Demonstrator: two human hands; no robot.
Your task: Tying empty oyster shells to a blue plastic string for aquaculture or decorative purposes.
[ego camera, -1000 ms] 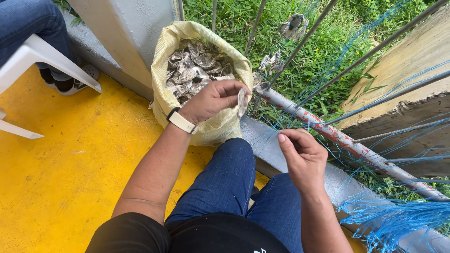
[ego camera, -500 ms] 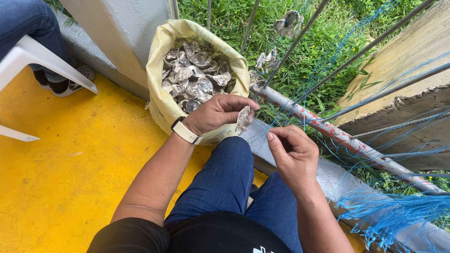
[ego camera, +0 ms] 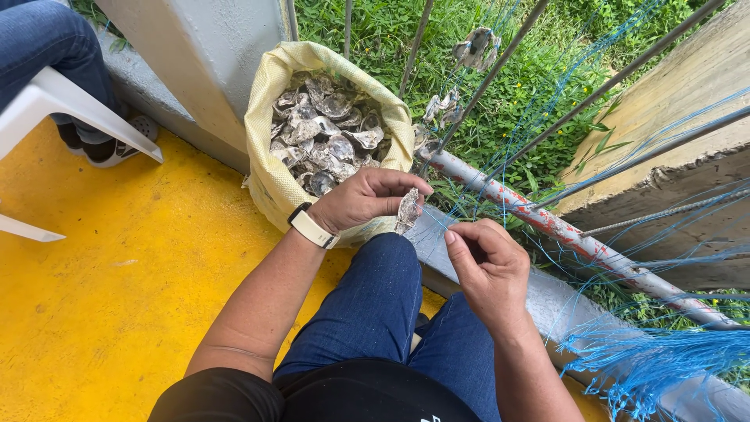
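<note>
Just above the person's knee, the left hand [ego camera: 363, 199] pinches an oyster shell [ego camera: 408, 209] between its fingertips, the open sack [ego camera: 269, 168] of shells right behind it. The right hand [ego camera: 488, 266], beside the shell, is curled narrow, seemingly around blue line [ego camera: 547, 117]. I'd hold the shell steady and bring the line close before threading.

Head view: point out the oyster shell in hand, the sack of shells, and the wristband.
oyster shell [ego camera: 408, 211], head view, middle of the shell pinched in the left hand [ego camera: 367, 199].
sack [ego camera: 266, 168], head view, left outer wall of the yellow bag.
wristband [ego camera: 312, 227], head view, pale band on the left wrist.
</note>
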